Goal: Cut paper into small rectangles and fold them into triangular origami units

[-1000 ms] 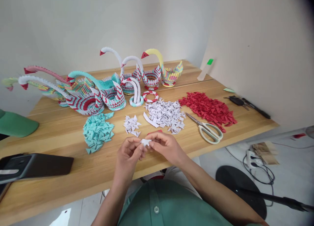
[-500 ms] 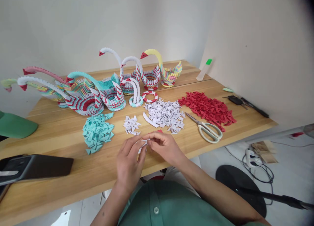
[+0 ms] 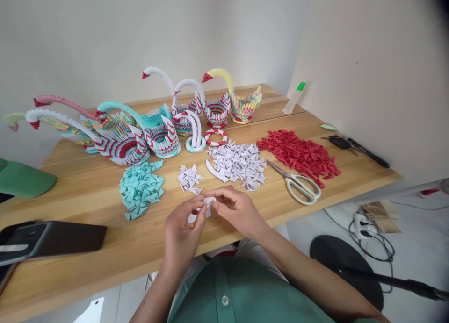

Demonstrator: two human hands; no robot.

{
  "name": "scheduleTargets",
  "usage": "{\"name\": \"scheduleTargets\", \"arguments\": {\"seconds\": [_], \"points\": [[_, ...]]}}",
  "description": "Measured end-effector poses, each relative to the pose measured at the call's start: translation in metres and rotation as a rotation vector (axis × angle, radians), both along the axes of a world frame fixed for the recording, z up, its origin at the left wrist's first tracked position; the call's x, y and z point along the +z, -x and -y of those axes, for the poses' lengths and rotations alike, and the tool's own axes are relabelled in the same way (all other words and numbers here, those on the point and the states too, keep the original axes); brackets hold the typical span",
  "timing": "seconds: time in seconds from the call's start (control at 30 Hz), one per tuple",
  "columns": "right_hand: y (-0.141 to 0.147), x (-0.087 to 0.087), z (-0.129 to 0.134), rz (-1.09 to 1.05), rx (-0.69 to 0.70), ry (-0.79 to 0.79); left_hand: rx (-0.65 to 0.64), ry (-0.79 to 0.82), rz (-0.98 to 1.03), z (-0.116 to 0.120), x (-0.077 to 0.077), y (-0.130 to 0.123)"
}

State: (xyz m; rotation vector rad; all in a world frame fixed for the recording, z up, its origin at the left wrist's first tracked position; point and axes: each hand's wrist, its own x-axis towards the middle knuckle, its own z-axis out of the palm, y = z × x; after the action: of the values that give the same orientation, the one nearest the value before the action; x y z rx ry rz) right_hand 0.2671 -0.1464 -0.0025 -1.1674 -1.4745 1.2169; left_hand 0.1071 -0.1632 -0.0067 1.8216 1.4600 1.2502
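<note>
Shifted since the previous frame: left hand [image 3: 180, 228], rolled back slightly, exposing more white paper [image 3: 209, 200]. Fingers of left hand and right hand [image 3: 242, 213]: pinching said paper, lower centre, over bench [image 3: 87, 192]. White paper pile [image 3: 236, 161]: centre. Scissors [image 3: 288, 175]: right of centre.

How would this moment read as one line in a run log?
left hand: holding white paper | right hand: holding white paper | scissors: on table, untouched | paper swans: behind paper piles
</note>
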Motion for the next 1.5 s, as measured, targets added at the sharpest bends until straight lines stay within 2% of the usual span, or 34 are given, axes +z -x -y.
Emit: {"name": "scheduleTargets", "arguments": {"seconds": [0.23,0.37,0.57,0.73,0.97,1.23,1.37,1.5], "points": [[0.0,0.002,-0.001,0.01,-0.008,-0.004,0.019,0.065,0.063,-0.001,-0.001,-0.002],[-0.001,0.002,-0.002,0.037,-0.007,-0.014,0.03,0.046,0.041,-0.001,-0.001,-0.004],[0.0,0.002,-0.002,0.059,-0.048,-0.051,-0.013,-0.163,-0.121,-0.001,0.0,-0.009],[0.002,0.0,0.001,0.08,-0.105,-0.15,-0.034,-0.396,-0.247,-0.004,-0.004,-0.012],[0.005,0.0,0.003,0.082,-0.161,-0.177,-0.011,-0.468,-0.297,-0.006,-0.005,-0.016],[0.006,-0.005,0.003,0.035,-0.176,-0.128,-0.015,-0.429,-0.302,-0.004,-0.005,-0.015],[0.01,-0.006,0.004,0.017,-0.205,-0.151,0.001,-0.394,-0.292,-0.003,-0.004,-0.017],[0.008,-0.003,0.004,0.036,-0.159,-0.156,-0.004,-0.256,-0.21,-0.003,-0.002,-0.016]]}}
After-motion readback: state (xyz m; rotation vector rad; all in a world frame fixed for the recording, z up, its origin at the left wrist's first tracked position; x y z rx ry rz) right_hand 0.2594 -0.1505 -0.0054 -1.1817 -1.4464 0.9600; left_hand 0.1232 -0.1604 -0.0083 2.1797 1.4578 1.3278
